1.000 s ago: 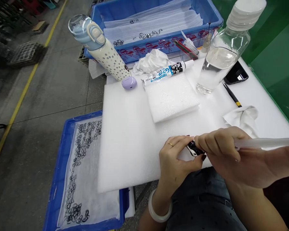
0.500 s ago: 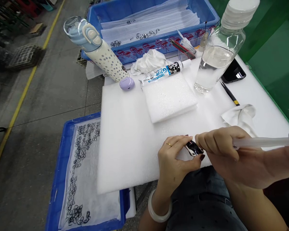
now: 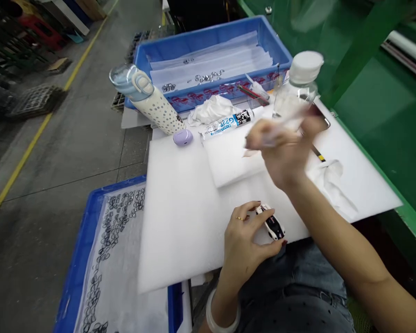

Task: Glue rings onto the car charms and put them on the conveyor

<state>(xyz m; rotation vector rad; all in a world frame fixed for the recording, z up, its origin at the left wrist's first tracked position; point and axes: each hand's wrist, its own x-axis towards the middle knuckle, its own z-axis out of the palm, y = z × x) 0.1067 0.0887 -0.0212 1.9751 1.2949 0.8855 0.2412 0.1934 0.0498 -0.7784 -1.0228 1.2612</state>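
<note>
While the left hand (image 3: 241, 238) gripped the car (image 3: 274, 226) end to end between thumb and fingers at the sheet's (image 3: 180, 222) near edge, the right hand (image 3: 286, 155) was raised over the block (image 3: 223, 162); blur made its hold impossible to determine. The tube (image 3: 227, 124) lay along the block's far edge.

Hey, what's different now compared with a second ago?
The right hand has moved away from the toy car, forward toward the clear bottle; it's too blurred to tell what it holds. The view has shifted too. The left hand still holds the car in its fingers. The glue tube and lavender case stayed put.
</note>
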